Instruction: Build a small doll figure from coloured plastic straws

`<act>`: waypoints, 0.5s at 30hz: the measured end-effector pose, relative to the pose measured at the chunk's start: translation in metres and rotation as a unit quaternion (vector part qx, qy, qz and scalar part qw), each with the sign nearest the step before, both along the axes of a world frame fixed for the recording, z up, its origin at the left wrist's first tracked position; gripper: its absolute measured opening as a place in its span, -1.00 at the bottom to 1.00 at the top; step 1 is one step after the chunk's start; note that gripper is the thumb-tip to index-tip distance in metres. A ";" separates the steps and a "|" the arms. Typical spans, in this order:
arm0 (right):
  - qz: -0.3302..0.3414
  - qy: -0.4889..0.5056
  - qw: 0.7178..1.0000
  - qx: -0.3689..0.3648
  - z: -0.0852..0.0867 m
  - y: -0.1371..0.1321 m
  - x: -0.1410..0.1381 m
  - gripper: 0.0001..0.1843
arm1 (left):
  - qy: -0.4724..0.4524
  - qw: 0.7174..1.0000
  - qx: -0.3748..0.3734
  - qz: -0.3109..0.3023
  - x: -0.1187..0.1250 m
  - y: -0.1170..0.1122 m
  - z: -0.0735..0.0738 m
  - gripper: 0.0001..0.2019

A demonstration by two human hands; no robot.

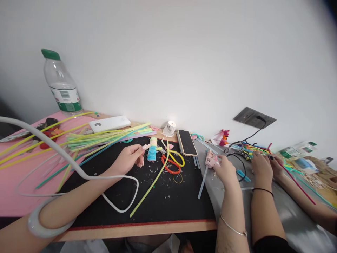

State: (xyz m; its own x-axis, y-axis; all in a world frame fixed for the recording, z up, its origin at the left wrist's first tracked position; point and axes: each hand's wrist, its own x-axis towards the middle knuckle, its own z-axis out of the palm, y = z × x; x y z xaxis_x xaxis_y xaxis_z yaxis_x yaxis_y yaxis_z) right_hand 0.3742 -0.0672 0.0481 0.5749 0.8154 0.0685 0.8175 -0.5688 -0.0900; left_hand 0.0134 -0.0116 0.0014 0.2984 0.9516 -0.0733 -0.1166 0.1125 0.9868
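My left hand (131, 158) is closed in a pinch, its thumb and fingertips beside a small pipe-cleaner figure (152, 154) with a blue body and pale yellow top. What sits between those fingertips is too small to make out. My right hand (226, 171) grips a pink hot glue gun (210, 160) at the mat's right side. A translucent glue stick (202, 184) lies by the gun. Between the hands are scissors (171, 171) with red and yellow handles, and a light green pipe cleaner (150, 189) crosses the black mat (168, 207).
A bundle of pastel pipe cleaners (105, 138), a white power bank (110, 123) and a plastic bottle (63, 84) are at left. A phone (187, 142) and a paper cup (169, 129) stand near the wall. A white cable (79, 168) loops over my left forearm. Another person's hands (262, 167) work at right.
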 end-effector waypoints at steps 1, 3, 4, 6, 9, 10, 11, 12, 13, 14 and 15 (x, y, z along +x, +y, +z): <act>-0.010 -0.012 1.000 -0.024 -0.003 -0.002 0.010 -0.46 | 0.003 1.000 0.008 -0.004 0.001 -0.001 0.000 -0.63; -0.017 -0.027 0.997 -0.075 -0.009 -0.004 0.021 -0.44 | 0.012 1.000 0.020 -0.017 0.002 -0.002 -0.001 -0.65; -0.018 -0.029 0.995 -0.093 -0.011 -0.004 0.024 -0.44 | 0.016 0.999 0.025 -0.024 0.002 -0.002 -0.001 -0.65; -0.015 -0.026 0.994 -0.107 -0.015 -0.002 0.026 -0.44 | 0.023 0.999 0.033 -0.034 0.002 -0.002 -0.002 -0.66; 0.002 -0.007 0.996 -0.087 -0.017 0.001 0.027 -0.46 | 0.025 0.998 0.042 -0.033 0.002 -0.003 -0.002 -0.67; 0.007 0.002 0.997 -0.073 -0.018 0.001 0.027 -0.47 | 0.025 0.998 0.043 -0.032 0.002 -0.003 -0.002 -0.67; 0.009 0.008 0.998 -0.054 -0.019 0.001 0.028 -0.48 | 0.025 0.998 0.044 -0.033 0.002 -0.004 -0.001 -0.67; 0.008 0.012 0.999 -0.030 -0.019 0.000 0.028 -0.49 | 0.026 0.998 0.045 -0.035 0.002 -0.004 0.000 -0.67; 0.005 0.010 1.000 0.002 -0.019 -0.002 0.027 -0.51 | 0.028 0.998 0.046 -0.039 0.002 -0.005 0.000 -0.67; 0.000 0.004 0.999 0.040 -0.019 -0.003 0.026 -0.52 | 0.031 0.997 0.048 -0.044 0.003 -0.005 0.001 -0.68; -0.005 -0.004 0.997 0.082 -0.019 -0.005 0.025 -0.51 | 0.035 0.997 0.050 -0.048 0.003 -0.006 0.001 -0.68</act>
